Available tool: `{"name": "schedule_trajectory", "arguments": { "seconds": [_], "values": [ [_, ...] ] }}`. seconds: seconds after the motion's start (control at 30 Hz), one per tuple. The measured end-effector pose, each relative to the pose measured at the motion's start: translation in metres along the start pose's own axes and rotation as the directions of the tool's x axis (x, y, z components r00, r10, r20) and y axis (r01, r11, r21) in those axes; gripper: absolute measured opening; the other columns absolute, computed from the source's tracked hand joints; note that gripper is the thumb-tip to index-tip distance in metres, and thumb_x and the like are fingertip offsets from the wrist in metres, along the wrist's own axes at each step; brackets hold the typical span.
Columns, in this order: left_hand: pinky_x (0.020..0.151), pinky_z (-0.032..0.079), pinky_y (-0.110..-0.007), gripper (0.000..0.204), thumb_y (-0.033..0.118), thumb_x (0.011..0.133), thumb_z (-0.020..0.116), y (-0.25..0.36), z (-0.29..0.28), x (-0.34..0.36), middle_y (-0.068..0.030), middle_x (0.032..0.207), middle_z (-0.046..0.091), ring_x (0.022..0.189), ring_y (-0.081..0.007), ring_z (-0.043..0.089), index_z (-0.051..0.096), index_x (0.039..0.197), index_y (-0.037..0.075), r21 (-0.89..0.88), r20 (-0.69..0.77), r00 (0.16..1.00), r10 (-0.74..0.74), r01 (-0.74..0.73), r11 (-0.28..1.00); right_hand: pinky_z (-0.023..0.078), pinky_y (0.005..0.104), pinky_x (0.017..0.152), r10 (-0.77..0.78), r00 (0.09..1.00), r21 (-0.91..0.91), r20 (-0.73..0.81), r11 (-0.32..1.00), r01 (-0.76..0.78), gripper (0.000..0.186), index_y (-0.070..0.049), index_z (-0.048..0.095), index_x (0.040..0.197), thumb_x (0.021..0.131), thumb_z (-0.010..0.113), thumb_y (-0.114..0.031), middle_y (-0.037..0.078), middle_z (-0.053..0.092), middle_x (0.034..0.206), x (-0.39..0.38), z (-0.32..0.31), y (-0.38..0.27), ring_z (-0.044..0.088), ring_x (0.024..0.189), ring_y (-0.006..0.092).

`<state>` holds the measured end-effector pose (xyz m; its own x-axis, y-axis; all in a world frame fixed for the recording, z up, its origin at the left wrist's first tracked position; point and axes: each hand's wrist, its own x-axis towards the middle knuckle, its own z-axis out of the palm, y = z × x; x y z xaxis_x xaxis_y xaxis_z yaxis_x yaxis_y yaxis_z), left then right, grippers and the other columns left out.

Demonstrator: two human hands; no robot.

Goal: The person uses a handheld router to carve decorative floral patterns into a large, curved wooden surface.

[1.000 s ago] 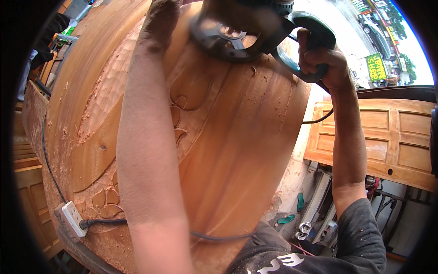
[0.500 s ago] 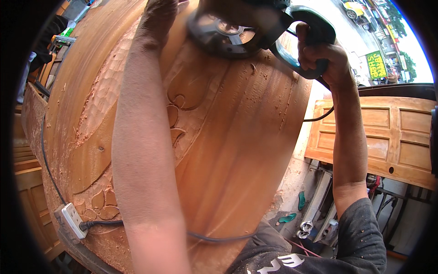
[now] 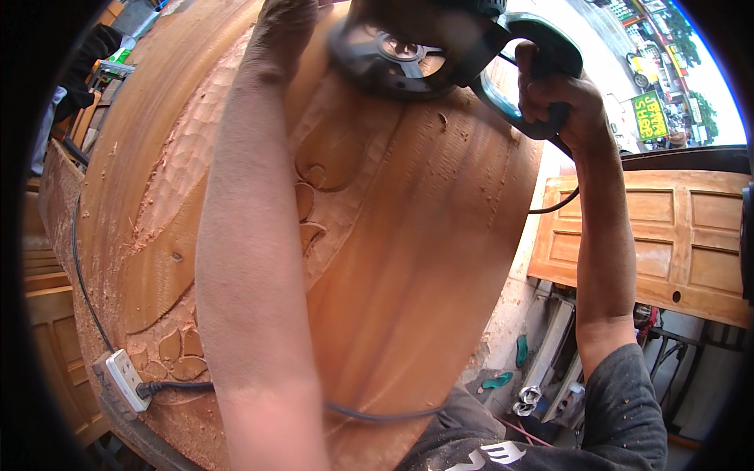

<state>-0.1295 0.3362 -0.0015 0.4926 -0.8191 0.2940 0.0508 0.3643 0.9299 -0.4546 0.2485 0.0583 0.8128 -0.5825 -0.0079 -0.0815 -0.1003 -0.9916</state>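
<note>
A black power router (image 3: pixel 404 59) with a round base and a looped handle stands on a carved wooden panel (image 3: pixel 416 259) at the top of the view. My right hand (image 3: pixel 573 106) grips the looped handle on the tool's right side. My left hand (image 3: pixel 287 23) is at the top edge, left of the router, fingers curled and mostly hidden, so what they hold is unclear. The panel bears leaf outlines, a band of gouged texture and scattered shavings.
A white power strip (image 3: pixel 129 381) with cords lies at the panel's lower left. A panelled door (image 3: pixel 640 235) is at the right, above metal lengths (image 3: pixel 542 353) and green slippers (image 3: pixel 496 380). Tools and offcuts crowd the far left. A street shows at upper right.
The router and both hands have shifted only slightly, a little to the right since half a second ago. The grip of my right hand is unchanged.
</note>
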Motion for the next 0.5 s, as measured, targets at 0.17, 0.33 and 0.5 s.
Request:
{"name": "schedule_trajectory", "arguments": {
  "seconds": [0.17,0.33,0.5],
  "values": [
    [0.093,0.048,-0.038,0.06,0.063,0.105,0.047,0.005,0.008,-0.007,-0.0028,0.123,0.066,0.106,-0.0193,0.064,0.061,0.137,0.013,-0.001,-0.001,1.0,0.017,-0.017,1.0,0.043,0.0258,0.059,0.001,1.0,0.004,-0.019,1.0,-0.001,0.032,0.001,0.063,0.109,0.079,0.065,-0.011,0.003,0.055,0.074,-0.001,0.004,-0.001,0.051,0.059,0.0107],
    [0.094,0.048,-0.039,0.063,0.064,0.105,0.046,0.002,0.0,-0.003,-0.0049,0.127,0.066,0.106,-0.0201,0.065,0.058,0.141,0.013,0.026,0.033,0.999,0.037,-0.038,0.999,0.042,0.0257,0.059,-0.019,1.0,0.005,-0.015,1.0,0.019,0.03,0.001,0.063,0.109,0.081,0.062,-0.01,0.002,0.053,0.072,0.001,0.007,0.0,0.048,0.058,0.0092],
    [0.098,0.047,-0.041,0.066,0.064,0.105,0.047,0.003,0.0,-0.002,-0.0064,0.13,0.065,0.109,-0.0201,0.064,0.055,0.145,0.013,0.045,0.008,1.0,0.006,-0.006,0.999,0.042,0.0258,0.059,-0.022,1.0,-0.003,0.013,1.0,0.022,0.03,0.001,0.063,0.11,0.082,0.062,-0.01,0.002,0.053,0.072,0.001,0.005,0.0,0.048,0.058,0.0086]
  ]
}}
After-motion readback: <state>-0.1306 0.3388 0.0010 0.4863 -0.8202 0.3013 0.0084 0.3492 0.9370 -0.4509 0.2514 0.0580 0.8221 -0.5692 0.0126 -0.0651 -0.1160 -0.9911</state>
